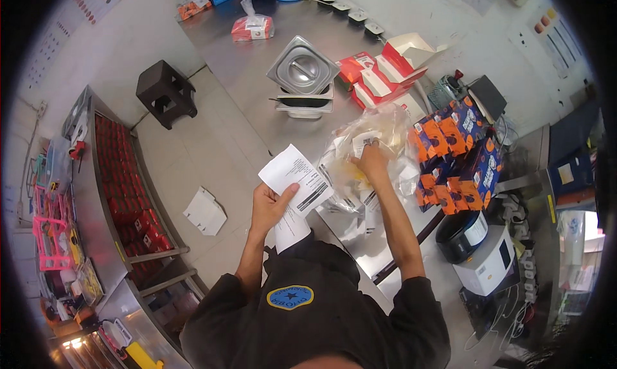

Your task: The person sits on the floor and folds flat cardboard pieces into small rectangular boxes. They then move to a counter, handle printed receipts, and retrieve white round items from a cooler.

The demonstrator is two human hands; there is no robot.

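My left hand (270, 205) is closed on a long printed paper slip (297, 176), its thumb across the front. The slip's lower end hangs down against my dark shirt. To the right, my right hand (373, 162) has its fingers bent against a crumpled clear plastic bag (395, 128) on the steel table. Right by those fingertips is a small white printed slip (365, 141); whether it is inside the bag or on it, I cannot tell. More white papers show around and through the plastic.
Steel pans with a lid (302, 67) stand on the steel table (238, 80), beside red-and-white cartons (379, 73). Orange-and-blue boxes (453, 157) are stacked to the right, near a white printer (485, 260). A dark stool (166, 93) and a white sheet of card (205, 212) are on the floor.
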